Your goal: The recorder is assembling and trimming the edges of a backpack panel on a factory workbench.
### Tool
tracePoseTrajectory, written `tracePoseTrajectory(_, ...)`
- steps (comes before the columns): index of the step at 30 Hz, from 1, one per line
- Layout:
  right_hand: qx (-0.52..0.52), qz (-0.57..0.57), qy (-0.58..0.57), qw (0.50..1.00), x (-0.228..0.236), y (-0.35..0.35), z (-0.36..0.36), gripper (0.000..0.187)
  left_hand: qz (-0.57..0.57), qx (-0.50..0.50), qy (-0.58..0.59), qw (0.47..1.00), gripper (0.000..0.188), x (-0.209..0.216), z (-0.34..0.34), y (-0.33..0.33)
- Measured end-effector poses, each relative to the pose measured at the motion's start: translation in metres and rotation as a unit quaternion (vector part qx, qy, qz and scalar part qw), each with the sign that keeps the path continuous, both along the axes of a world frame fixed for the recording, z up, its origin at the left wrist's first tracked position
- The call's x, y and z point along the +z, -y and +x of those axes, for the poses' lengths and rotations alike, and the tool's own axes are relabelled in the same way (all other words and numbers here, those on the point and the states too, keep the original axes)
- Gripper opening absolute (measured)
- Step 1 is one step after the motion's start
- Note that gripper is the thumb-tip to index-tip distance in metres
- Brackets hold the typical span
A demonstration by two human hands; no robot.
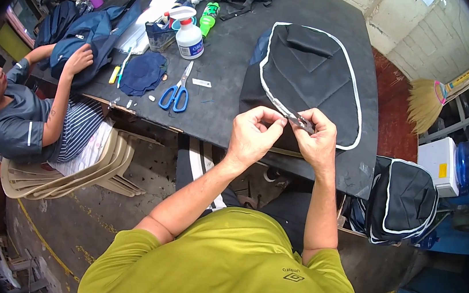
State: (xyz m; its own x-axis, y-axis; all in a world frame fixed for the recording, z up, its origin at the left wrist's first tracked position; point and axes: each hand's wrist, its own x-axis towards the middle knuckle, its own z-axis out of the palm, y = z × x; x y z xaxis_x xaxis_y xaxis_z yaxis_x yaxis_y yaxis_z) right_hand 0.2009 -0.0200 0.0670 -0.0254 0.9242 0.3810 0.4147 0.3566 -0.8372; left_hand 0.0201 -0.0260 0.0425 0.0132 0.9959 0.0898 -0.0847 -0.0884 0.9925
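Observation:
A black backpack (318,69) with white edge piping lies on the dark table in front of me. At its near edge, my left hand (256,135) is closed in a pinch, thumb against forefinger, right beside the piping. Whatever is between those fingertips is too small to make out. My right hand (319,141) is closed around small dark metal thread snips (305,124), their tip pointing toward my left fingertips and lying close to the piping. Both hands meet over the backpack's near left edge.
Left of the backpack lie blue-handled scissors (174,98), a spray bottle (189,40), a green bottle (208,19) and dark fabric pieces (143,74). A seated co-worker (36,106) handles a navy bag (87,43). Another piped backpack (405,198) stands at right, below a broom (427,105).

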Motion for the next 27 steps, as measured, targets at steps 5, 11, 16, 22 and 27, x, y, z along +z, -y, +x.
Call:
tracePoseTrajectory(5, 0.004, -0.051, -0.042, 0.998, -0.002, 0.0, 0.002, 0.01, 0.01, 0.004, 0.003, 1.0, 0.013, -0.004, 0.004, 0.004)
tracePoseTrajectory(11, 0.015, -0.043, -0.063, 0.997, -0.005, -0.001, 0.002, 0.011, 0.001, 0.003, 0.024, 1.0, 0.014, -0.007, 0.006, 0.004)
tracePoseTrajectory(16, 0.019, -0.033, -0.058, 0.998, -0.005, 0.003, 0.003, 0.01, 0.019, 0.02, -0.001, 1.0, 0.013, -0.004, 0.01, 0.001)
tracePoseTrajectory(22, 0.016, -0.04, -0.038, 0.998, -0.004, 0.003, -0.001, 0.01, 0.007, 0.031, 0.073, 0.997, 0.008, -0.016, 0.014, -0.002)
tracePoseTrajectory(27, 0.01, -0.045, -0.047, 0.998, -0.003, 0.004, -0.001, 0.012, -0.021, -0.005, 0.133, 0.991, 0.005, -0.014, 0.01, 0.004)
